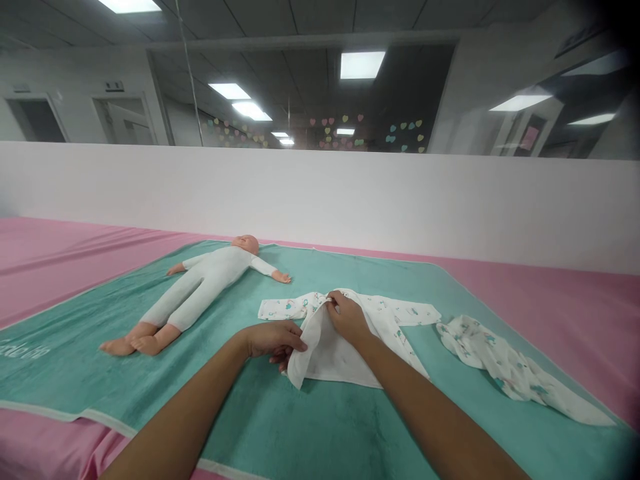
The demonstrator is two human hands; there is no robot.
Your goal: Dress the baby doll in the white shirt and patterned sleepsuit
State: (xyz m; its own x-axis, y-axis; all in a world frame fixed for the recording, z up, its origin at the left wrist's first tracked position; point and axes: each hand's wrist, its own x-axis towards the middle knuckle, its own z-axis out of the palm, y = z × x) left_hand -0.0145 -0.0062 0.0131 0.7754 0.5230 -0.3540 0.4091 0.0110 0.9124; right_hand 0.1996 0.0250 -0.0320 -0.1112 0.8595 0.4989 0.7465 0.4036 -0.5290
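Baby top (345,360) lying open on teal towel (280,427), just right of doll (200,290), front flap lifted. Right hand (350,319) pinching flap's top edge; left hand (273,340) up against its side, can't tell if actually gripping. Printed pants (505,367) bunched further right. Neither piece on doll yet, both loose on towel.

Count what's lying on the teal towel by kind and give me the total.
Infant training doll: 1
Printed white baby top: 1
Crumpled printed white baby garment: 1
Total: 3
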